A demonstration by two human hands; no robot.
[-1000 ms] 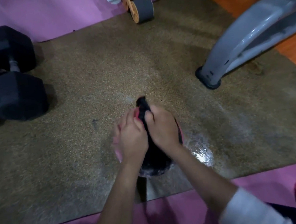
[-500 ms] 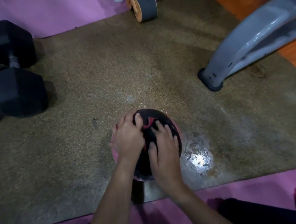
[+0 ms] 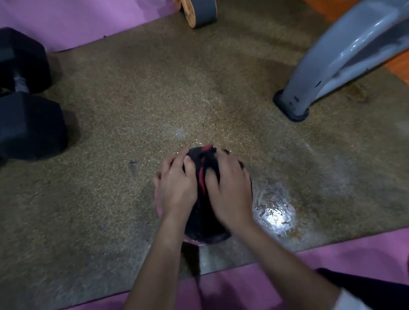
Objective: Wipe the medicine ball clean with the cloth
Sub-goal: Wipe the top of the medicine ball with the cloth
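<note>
Both hands are on the ball. The pink medicine ball [image 3: 159,207] sits on the brown speckled rubber mat [image 3: 137,106], near its front edge, almost wholly covered by a black cloth with red streaks [image 3: 202,219], so only a pink rim peeks out.

The left hand [image 3: 176,187] cups the ball's left side: fingers a bit spread and curled down over it, thumb against the cloth's edge. The right hand [image 3: 230,190] has its fingers bent and dug into the cloth, bunching it on top of the ball. Can't tell where the right thumb is.

There's a shiny wet patch [image 3: 275,213] just right of the ball. The black hex dumbbell [image 3: 23,123] is well off to the left.
</note>
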